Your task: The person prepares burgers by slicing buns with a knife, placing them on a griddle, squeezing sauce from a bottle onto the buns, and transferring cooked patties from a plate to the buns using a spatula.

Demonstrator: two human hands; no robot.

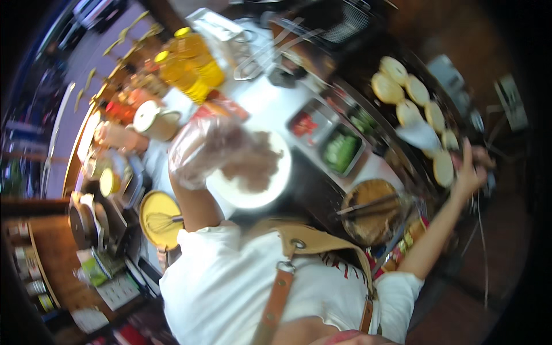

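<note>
My left hand (204,146), in a clear plastic glove, is over a round white bowl or plate (253,202) of brown crumbly food (256,167) that looks like minced meat. Motion smears its fingers, so I cannot tell what they do. Stretched far to the right, my right hand (471,168) is at the outer edge of a dark griddle (397,123). One finger sticks up, apart from the others; nothing shows clearly in that hand. Several pale bun halves (409,114) lie on the griddle, with a whitish flat blade (421,136) among them.
Metal trays hold chopped red pieces (303,123) and green slices (341,152). A round brown container (372,210) with tongs lies nearer. On the left are yellow oil bottles (190,66), a lidded white pot (155,121) and a yellow bowl with a whisk (158,218).
</note>
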